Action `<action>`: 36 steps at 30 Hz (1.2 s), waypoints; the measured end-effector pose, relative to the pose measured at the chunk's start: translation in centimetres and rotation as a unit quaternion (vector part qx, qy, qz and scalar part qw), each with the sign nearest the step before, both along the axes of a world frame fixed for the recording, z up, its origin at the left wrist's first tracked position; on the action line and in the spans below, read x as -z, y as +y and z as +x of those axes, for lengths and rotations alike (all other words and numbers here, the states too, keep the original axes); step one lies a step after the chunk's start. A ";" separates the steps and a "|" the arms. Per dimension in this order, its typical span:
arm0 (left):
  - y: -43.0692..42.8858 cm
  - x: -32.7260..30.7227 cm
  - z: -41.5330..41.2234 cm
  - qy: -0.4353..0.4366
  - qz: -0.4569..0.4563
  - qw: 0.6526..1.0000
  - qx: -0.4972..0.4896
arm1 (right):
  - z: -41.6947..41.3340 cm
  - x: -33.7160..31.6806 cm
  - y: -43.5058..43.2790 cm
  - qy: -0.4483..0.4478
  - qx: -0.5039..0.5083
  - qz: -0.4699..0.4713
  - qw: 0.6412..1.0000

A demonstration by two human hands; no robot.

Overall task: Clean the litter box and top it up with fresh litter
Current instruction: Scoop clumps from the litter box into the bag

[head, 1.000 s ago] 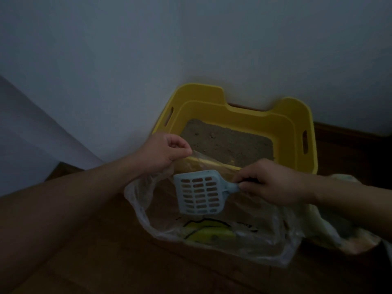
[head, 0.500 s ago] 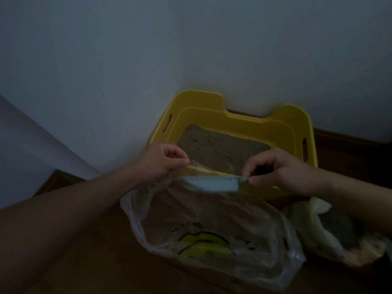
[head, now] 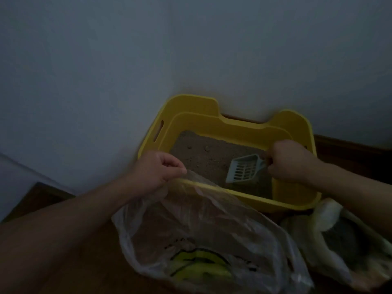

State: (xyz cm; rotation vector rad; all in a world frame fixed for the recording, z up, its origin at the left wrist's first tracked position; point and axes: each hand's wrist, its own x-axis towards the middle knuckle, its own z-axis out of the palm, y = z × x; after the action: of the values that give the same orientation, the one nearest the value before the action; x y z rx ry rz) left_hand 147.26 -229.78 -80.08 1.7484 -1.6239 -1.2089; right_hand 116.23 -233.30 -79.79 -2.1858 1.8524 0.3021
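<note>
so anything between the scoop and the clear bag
Only the near wall of the litter box lies between the scoop, down in the litter, and the clear bag. The left hand holds the bag's mouth open at that rim; nothing else visible blocks it.

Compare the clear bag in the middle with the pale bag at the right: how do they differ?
The clear bag is see-through, with a yellow print low on it; the pale bag is cloudy and yellowish. The left hand holds the clear bag's rim up; the pale bag lies unheld. A dark grey mass shows inside the pale bag; none shows in the clear bag. Both are thin plastic, in front of the litter box.
</note>
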 end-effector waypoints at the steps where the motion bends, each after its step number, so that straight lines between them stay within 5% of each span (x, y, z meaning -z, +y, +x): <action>1: -0.1 0.0 -0.2 -0.001 -0.004 1.000 -0.002 | -0.2 0.2 -0.3 0.019 0.000 -0.001 1.000; 9: -1.1 0.3 -0.3 -0.009 -0.008 1.000 0.019 | -0.7 2.8 -3.0 0.080 0.025 0.019 0.996; 36: -2.1 1.6 0.4 0.080 0.045 0.996 -0.005 | 11.9 11.0 -8.2 -0.180 -0.029 0.062 0.981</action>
State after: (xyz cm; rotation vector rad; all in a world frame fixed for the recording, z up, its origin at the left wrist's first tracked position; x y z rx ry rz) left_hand 147.67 -231.89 -81.67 1.6644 -1.4877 -1.3994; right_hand 128.11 -241.50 -90.75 -2.0522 1.5343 0.0264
